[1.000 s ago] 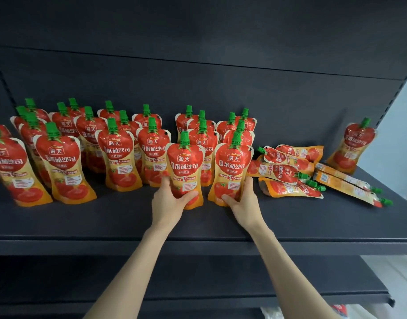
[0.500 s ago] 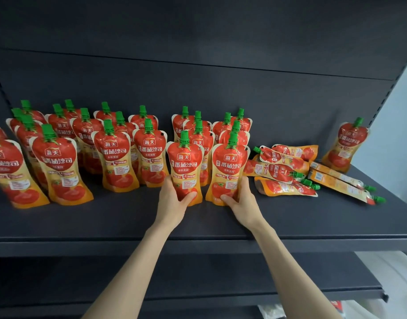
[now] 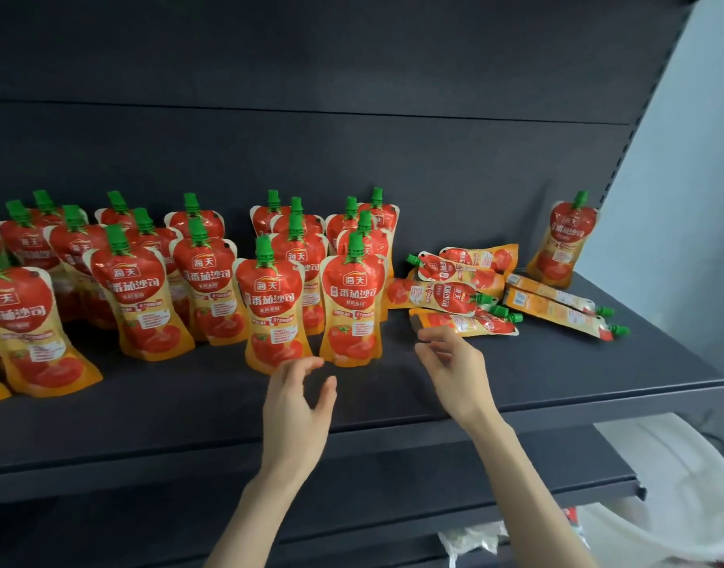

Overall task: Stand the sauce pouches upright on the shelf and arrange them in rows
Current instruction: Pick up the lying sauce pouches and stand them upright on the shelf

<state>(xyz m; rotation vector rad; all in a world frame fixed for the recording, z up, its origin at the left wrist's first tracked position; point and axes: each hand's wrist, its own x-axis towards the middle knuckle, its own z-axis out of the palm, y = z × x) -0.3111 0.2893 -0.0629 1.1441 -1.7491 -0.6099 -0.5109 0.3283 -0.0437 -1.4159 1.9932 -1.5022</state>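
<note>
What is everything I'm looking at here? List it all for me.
Upright sauce pouches: about two dozen, red and orange with green caps, in rows on the shelf's left and middle.
Lone upright pouch: one, same colours, far right at the back.
Lying pouches: about seven, same colours, flat in a heap right of the rows.
Shelf: one, dark grey, with a dark back panel.
Lower shelf: one, dark grey, beneath.
Left hand: open, empty, before the front pouches.
Right hand: open, empty, near the heap.
</note>
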